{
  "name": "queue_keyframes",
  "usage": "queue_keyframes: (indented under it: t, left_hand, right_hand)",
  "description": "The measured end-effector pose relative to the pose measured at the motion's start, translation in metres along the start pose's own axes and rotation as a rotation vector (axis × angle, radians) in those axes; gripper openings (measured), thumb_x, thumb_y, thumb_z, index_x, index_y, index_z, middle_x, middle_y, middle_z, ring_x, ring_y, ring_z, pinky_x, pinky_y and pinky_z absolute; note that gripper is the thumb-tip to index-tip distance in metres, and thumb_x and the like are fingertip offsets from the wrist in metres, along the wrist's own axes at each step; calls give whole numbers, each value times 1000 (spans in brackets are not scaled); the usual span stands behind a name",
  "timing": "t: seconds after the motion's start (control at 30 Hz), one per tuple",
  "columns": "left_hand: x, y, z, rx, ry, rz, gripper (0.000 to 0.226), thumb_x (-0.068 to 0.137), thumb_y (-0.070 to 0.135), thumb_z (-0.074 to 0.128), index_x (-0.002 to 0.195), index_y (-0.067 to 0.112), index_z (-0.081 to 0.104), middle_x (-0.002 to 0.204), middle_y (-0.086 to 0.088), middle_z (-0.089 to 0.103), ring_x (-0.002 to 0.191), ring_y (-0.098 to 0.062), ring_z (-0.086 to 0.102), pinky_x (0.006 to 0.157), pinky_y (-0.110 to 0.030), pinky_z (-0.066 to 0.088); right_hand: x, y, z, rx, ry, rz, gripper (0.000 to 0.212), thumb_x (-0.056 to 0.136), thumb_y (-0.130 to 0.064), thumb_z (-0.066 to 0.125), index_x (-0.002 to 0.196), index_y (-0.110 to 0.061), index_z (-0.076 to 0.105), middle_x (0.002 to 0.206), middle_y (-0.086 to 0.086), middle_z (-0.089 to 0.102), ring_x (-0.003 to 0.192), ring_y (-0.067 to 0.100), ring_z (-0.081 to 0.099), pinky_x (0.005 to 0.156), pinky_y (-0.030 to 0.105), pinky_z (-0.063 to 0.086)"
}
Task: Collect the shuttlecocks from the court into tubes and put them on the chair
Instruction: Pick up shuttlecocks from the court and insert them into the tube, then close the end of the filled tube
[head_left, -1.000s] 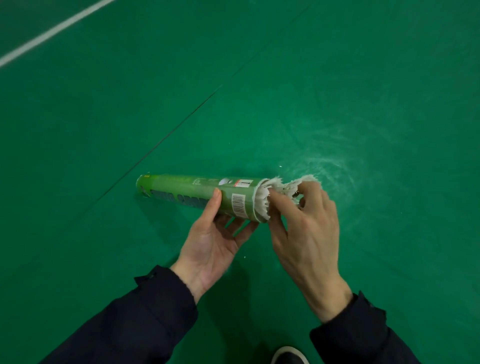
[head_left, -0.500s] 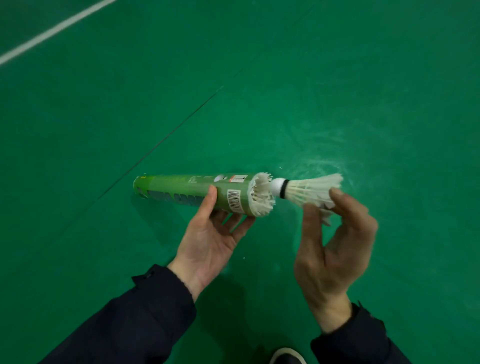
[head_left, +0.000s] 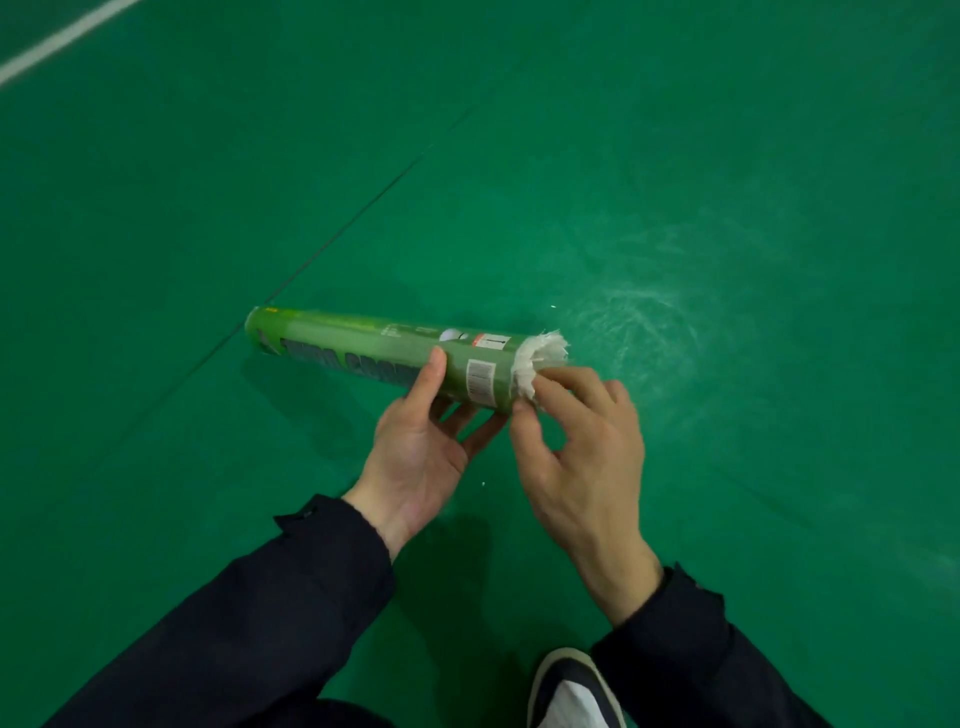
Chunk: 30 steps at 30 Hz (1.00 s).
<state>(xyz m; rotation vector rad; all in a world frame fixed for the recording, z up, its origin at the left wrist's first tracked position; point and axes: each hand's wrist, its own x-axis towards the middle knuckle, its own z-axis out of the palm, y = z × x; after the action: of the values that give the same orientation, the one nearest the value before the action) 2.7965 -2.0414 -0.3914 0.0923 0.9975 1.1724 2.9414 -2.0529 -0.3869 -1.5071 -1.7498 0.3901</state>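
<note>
Head view: shuttlecock (head_left: 543, 358) now pushed into the tube (head_left: 374, 353) at centre; right hand (head_left: 576, 452) fingers pinch its feathers, left hand (head_left: 421, 441) grips the tube.

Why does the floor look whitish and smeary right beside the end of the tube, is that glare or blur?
Head view: the pale swirls on the green floor look like scuff marks catching soft light, not blur; the tube casts a faint shadow to its left; its lettering is slightly soft; the white line and picture corners darken, typical of a wide lens.
</note>
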Motion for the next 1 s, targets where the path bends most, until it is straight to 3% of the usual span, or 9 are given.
queue_keyframes:
  t: [0.17, 0.27, 0.33, 0.4, 0.5, 0.6, 0.77, 0.9, 1.0]
  left_hand:
    - [0, 2, -2, 30, 18, 50, 60, 101, 42, 57, 148, 6, 52, 149, -23, 54, 117, -26, 58, 78, -32, 60]
    - [1, 0, -6, 40, 17, 66, 61, 101, 42, 59, 149, 5, 50, 150, -23, 53, 117, -27, 57, 76, -33, 59]
    - [1, -1, -7, 71, 20, 76, 62, 100, 42, 59, 149, 5, 50, 150, -23, 53, 117, -28, 58, 75, -34, 60]
    - [2, -2, -8, 88, 23, 89, 63, 99, 43, 60, 150, 7, 50, 151, -22, 52, 119, -28, 58, 77, -35, 60]
    - [3, -2, -12, 95, 31, 103, 65, 98, 43, 63, 150, 8, 49, 152, -20, 52, 122, -27, 58, 81, -37, 60]
    - [1, -3, -11, 103, 33, 95, 65, 96, 42, 66, 149, 8, 50, 149, -20, 56, 121, -28, 62, 79, -35, 59]
    - [-1, -11, -12, 221, 5, 44, 69, 93, 42, 72, 149, 10, 47, 145, -11, 60, 132, -34, 59, 95, -50, 58]
    - [12, 34, -45, 119, 418, 230, 121, 72, 72, 72, 165, 34, 4, 169, 5, 21, 145, -26, 40, 114, -59, 43]
    - [24, 79, -90, 20, 643, 435, 111, 84, 63, 72, 162, 39, -3, 164, 0, 30, 138, -27, 48, 106, -58, 48]
  right_hand:
    - [3, 0, -3, 339, -361, 215, 34, 88, -20, 61, 120, -26, 72, 101, -22, 68, 62, 1, 52, 62, 17, 37]
    - [5, 4, -4, 428, -482, 320, 35, 89, -21, 63, 122, -32, 70, 75, -30, 65, 51, 11, 49, 54, 32, 50]
    - [5, 2, -2, 558, -524, 405, 36, 87, -25, 62, 121, -31, 69, 81, -11, 73, 50, 19, 53, 53, 40, 56]
    - [5, -1, 0, 669, -522, 468, 34, 86, -23, 63, 120, -26, 69, 86, 0, 74, 52, 15, 54, 52, 40, 55]
    - [5, 0, 0, 780, -521, 547, 26, 96, -11, 64, 119, -21, 69, 77, -11, 68, 55, 11, 53, 53, 35, 54]
    - [4, 4, 4, 813, -498, 580, 18, 99, -16, 66, 114, -23, 73, 92, -6, 73, 67, 10, 61, 64, 34, 57]
    - [4, 4, 10, 807, -130, 611, 9, 94, -20, 72, 98, -22, 80, 96, -4, 80, 87, 8, 69, 84, 35, 56]
    - [5, 23, -2, 895, -102, 673, 28, 78, -51, 80, 94, -29, 84, 99, 0, 79, 91, 14, 67, 87, 37, 55]
    - [0, 39, -5, 926, -115, 730, 62, 51, -74, 87, 94, -29, 84, 101, 2, 80, 91, 11, 70, 85, 29, 58]
